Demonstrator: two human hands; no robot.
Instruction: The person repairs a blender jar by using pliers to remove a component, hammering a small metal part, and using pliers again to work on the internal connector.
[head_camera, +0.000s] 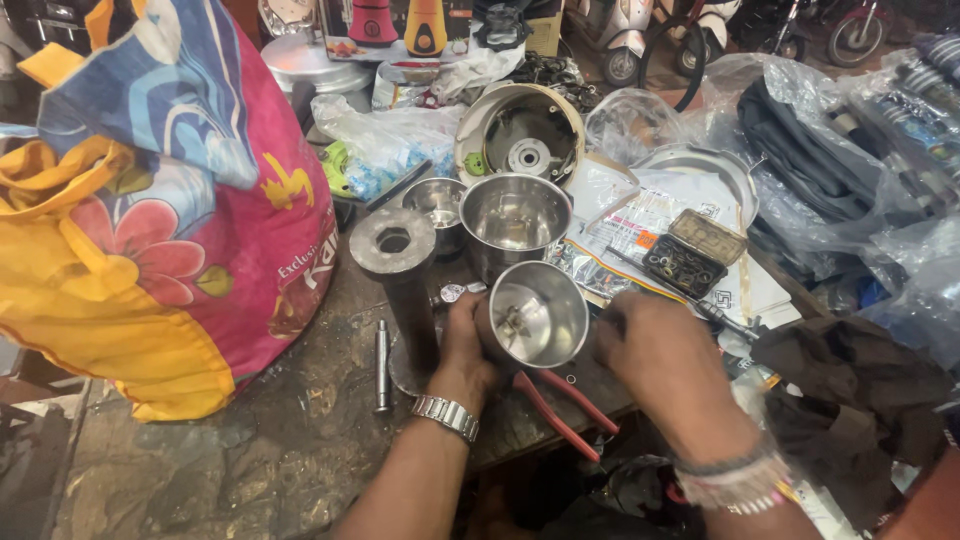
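Note:
My left hand (463, 340), with a metal watch on the wrist, grips a small steel mixer jar (536, 312) from its left side. The jar is tilted toward me and its blade shows inside. My right hand (655, 360) is closed against the jar's right side; whether it holds a tool is hidden. Red-handled pliers (560, 405) lie on the bench just below the jar. A larger steel jar (514, 222) and a smaller steel cup (436, 202) stand behind it.
A dark steel cylinder on a base (400, 285) stands left of my left hand, with a metal pin (381, 365) beside it. A big colourful bag (165, 200) fills the left. A box of small parts (693, 252), papers, a mixer base (520, 135) and plastic bags crowd the back.

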